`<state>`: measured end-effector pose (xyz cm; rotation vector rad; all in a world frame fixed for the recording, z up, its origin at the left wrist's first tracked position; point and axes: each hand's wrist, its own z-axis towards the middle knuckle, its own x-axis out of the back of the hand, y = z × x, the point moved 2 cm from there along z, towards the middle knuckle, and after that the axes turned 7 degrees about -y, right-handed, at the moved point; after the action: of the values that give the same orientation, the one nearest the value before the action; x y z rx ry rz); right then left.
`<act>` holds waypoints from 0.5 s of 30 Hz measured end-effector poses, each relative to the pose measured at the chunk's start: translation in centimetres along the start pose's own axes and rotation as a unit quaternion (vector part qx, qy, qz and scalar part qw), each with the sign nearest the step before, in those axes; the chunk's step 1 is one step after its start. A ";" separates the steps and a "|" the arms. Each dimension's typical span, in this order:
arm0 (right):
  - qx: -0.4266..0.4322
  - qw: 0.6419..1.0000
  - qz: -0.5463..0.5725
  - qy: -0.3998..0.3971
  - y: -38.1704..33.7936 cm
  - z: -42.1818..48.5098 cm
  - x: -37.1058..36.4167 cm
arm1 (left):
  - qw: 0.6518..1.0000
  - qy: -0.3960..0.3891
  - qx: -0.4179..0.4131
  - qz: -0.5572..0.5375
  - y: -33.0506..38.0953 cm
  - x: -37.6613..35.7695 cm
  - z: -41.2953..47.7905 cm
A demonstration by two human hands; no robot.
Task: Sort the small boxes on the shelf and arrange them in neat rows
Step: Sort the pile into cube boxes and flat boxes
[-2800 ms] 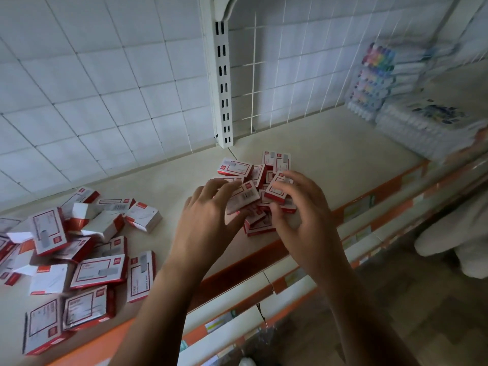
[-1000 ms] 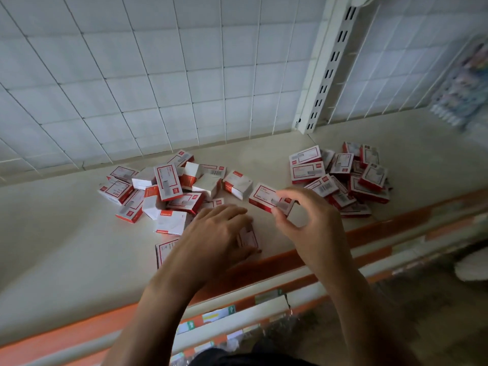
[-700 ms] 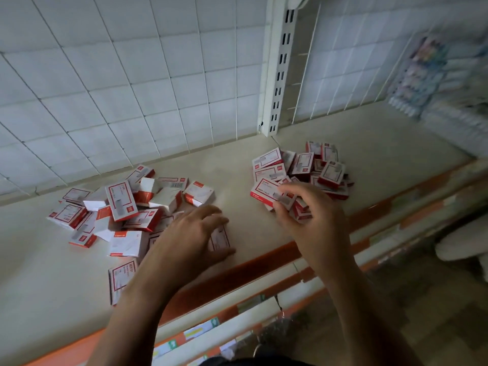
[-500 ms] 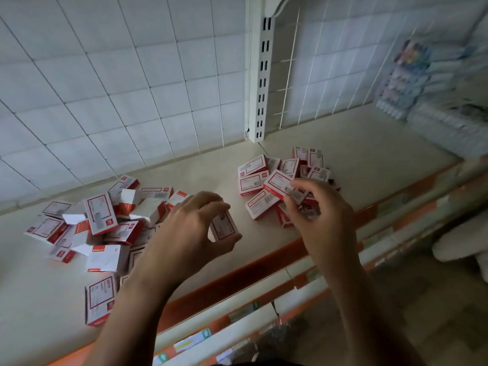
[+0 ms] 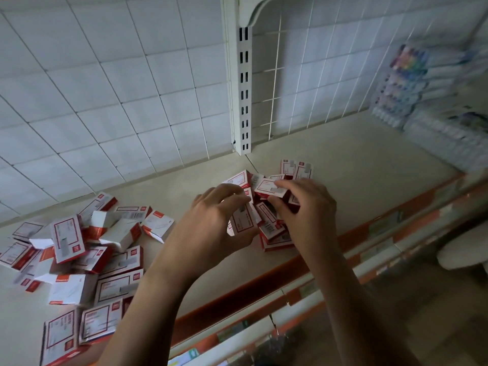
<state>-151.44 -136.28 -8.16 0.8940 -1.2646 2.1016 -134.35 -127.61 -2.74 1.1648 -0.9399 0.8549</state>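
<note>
Two grips: left hand (image 5: pixel 208 228) fingers (image 5: pixel 230 201) clasp lower box (image 5: pixel 244 220), right hand (image 5: pixel 309 210) pinches upper box (image 5: pixel 269 190).

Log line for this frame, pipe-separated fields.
left hand: holds box | right hand: pinches second box above right pile | left pile: loose, unsorted | rows: none yet

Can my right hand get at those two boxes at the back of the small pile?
Probably yes: the two boxes sit just beyond the right hand, nothing between, though its fingers pinch a box.
</note>
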 end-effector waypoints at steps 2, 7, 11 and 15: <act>0.006 1.000 0.017 -0.013 0.4 0.3 0.0 | 1.000 0.007 -0.004 -0.001 0.2 -0.3 0.8; 0.037 0.993 0.103 0.051 1.3 -0.6 1.6 | 1.000 0.000 -0.013 -0.016 1.0 -1.6 2.9; 0.037 0.991 0.104 0.072 1.5 -1.5 2.7 | 0.999 0.004 -0.006 -0.050 1.4 -3.1 4.0; 0.054 0.991 0.099 0.077 1.3 -1.8 3.3 | 0.999 0.007 -0.005 -0.031 1.4 -3.4 4.0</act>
<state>-155.01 -134.87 -7.00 0.6571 -1.2112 2.3629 -137.47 -131.49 -4.89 1.1725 -0.8921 0.8066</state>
